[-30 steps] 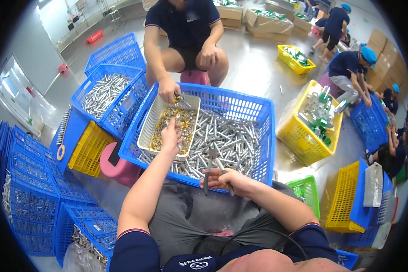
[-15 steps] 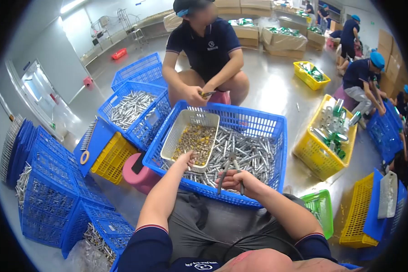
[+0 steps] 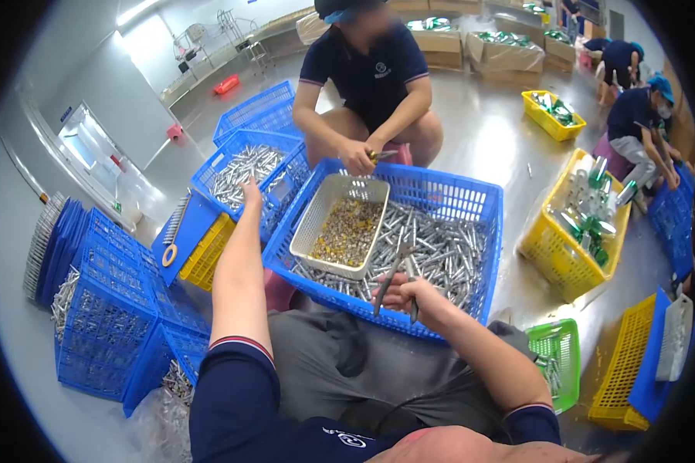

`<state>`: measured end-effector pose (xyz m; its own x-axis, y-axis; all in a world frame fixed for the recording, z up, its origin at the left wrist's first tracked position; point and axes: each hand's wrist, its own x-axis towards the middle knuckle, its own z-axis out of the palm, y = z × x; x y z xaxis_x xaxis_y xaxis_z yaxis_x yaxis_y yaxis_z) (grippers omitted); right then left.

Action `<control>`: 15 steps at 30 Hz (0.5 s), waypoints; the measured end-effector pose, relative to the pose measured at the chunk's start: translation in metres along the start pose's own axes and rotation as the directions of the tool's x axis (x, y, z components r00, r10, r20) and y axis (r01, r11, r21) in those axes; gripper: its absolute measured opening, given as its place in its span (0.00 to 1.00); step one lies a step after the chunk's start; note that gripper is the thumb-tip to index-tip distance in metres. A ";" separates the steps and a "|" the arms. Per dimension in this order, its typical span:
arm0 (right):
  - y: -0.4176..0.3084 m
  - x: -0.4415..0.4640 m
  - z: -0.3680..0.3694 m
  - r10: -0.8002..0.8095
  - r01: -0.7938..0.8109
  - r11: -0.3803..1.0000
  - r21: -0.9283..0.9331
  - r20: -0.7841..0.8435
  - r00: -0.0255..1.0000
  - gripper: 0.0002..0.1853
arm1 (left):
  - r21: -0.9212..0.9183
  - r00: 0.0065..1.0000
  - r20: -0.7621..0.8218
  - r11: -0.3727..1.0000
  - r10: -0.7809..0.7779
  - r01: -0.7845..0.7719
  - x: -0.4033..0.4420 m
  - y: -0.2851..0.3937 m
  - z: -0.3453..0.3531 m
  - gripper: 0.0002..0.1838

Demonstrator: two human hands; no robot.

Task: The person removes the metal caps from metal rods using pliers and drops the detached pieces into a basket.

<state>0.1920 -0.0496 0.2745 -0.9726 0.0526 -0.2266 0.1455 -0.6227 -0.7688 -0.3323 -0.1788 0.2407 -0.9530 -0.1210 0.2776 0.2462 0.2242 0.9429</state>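
My left hand [image 3: 251,193] is stretched out to the near edge of a blue basket [image 3: 266,140] heaped with thin silver metal tubes [image 3: 243,171]; its fingers are too small and partly hidden to read. In my right hand [image 3: 418,296] is a pair of pliers [image 3: 394,282] with dark handles, spread apart, its jaws pointing away from me. Below the pliers stands a large blue crate [image 3: 493,255] holding many similar silver tubes [image 3: 432,243]. A white perforated tray [image 3: 305,220] sits inside that crate on the left, with small yellow and grey bits [image 3: 347,231] in it.
Across the crate a co-worker [image 3: 371,77] sits holding pliers with yellow on the handles [image 3: 380,155]. Stacked blue baskets [image 3: 108,309] stand at left. To the right are a yellow crate [image 3: 552,258] of green and silver items and a green basket [image 3: 570,363].
My left hand has moved from the white tray out to the left, to the blue basket of tubes. My right hand still holds the pliers. The view has shifted slightly.
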 end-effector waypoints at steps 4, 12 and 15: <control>-0.002 0.001 0.000 -0.029 0.025 0.994 -0.110 -0.034 0.999 0.26 | 0.059 0.692 0.633 0.870 0.346 -0.489 -0.078 -0.023 0.055 0.21; -0.005 0.020 0.000 -0.064 0.037 0.978 -0.206 -0.123 0.990 0.29 | 0.085 0.107 0.989 0.200 0.101 -0.976 -0.352 -0.028 0.091 0.21; -0.004 0.023 -0.008 -0.029 0.002 0.987 -0.159 -0.165 0.986 0.29 | -0.006 0.059 0.982 0.339 0.181 -0.941 -0.374 -0.043 0.119 0.20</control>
<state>0.1710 -0.0399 0.2674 -0.9329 0.1991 -0.3000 0.1702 -0.4904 -0.8547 -0.0076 -0.0284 0.0741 -0.1845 0.9828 0.0067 0.9811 0.1838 0.0598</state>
